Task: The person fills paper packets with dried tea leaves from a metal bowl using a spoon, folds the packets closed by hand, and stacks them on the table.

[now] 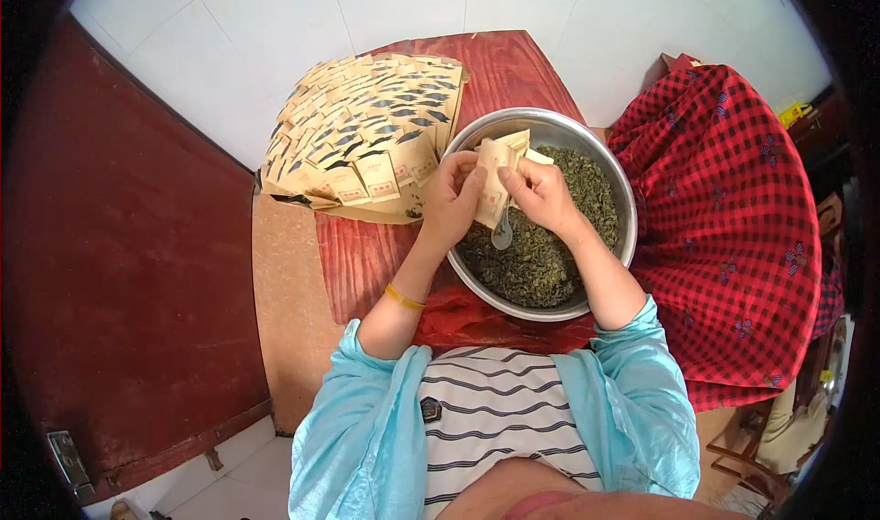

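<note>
Over a wide metal basin (627, 236) my two hands are close together. The basin holds dark green dried leaves (541, 273), perhaps loose tea. My left hand (454, 197) is closed on a tan paper packet (493, 183), its thumb along the packet's side. My right hand (543, 193) is closed on the packet's other side, and more packets (515, 142) fan out behind it. Just beneath the packet, the bowl of a spoon (501, 236) shows above the leaves. Its handle is hidden, so which hand has it is unclear.
Left of the basin, a shallow cardboard box (367, 213) holds rows of upright filled packets (367, 126). Both stand on a red wooden table (504, 71). A red-and-black checked cloth (724, 236) drapes something at right. A dark red door (137, 263) stands at left.
</note>
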### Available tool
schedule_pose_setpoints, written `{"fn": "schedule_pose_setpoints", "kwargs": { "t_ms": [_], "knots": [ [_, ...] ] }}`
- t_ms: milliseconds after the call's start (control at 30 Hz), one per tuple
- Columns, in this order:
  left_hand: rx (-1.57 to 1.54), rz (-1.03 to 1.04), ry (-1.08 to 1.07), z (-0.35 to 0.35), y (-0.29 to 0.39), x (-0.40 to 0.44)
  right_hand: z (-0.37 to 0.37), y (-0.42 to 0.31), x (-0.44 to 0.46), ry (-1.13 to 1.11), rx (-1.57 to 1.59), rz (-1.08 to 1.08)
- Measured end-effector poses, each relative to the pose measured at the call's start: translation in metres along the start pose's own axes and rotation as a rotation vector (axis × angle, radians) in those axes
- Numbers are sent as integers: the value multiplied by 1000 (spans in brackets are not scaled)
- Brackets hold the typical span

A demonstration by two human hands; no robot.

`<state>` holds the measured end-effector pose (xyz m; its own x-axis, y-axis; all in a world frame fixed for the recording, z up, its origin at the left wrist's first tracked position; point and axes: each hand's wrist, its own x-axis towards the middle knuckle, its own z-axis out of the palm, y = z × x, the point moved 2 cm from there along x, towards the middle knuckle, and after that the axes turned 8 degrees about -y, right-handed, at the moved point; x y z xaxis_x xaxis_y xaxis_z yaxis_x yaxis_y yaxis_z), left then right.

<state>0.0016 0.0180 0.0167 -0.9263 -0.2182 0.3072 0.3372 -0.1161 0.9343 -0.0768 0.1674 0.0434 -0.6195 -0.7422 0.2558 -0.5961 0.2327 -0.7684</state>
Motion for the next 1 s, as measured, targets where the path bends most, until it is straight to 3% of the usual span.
{"fn": "schedule_pose_setpoints", "kwargs": {
  "t_ms": [133, 233, 300, 467, 533, 667, 733, 800, 833, 900, 933, 1000],
  "knots": [
    [21, -29, -126, 2, -5, 1, -6, -4, 1, 22, -160, 12],
    [65, -44, -263, 5, 1, 1, -3, -7, 2, 8, -107, -24],
    [260, -45, -381, 5, 8, -1, -2, -8, 4, -20, -96, -12],
    [53, -180, -331, 0, -1, 1, -5, -13, 6, 1, -31, 12],
    [9, -197, -294, 0, -4, 0, -9, -5, 7, 169, -68, 20],
    [-92, -173, -247, -1, -3, 2, -11, -2, 14, 236, 219, 7],
    [-110, -194, -239, -2, -2, 2, -9, 3, 14, 195, 265, -26],
    [-41, -207, -220, -3, 1, 1, -6, 6, 10, -28, 446, 128],
    [-42, -206, -218, -4, 3, 1, -5, 13, 10, -15, 421, 108],
    [433, -167, -144, -6, 10, -2, -6, 12, 11, 5, 403, 95],
    [431, -165, -138, -4, 13, -4, -7, 10, 12, 30, 386, 84],
    [746, 168, -46, 0, 27, -9, -6, 14, 10, 20, 384, 81]
  ]
}}
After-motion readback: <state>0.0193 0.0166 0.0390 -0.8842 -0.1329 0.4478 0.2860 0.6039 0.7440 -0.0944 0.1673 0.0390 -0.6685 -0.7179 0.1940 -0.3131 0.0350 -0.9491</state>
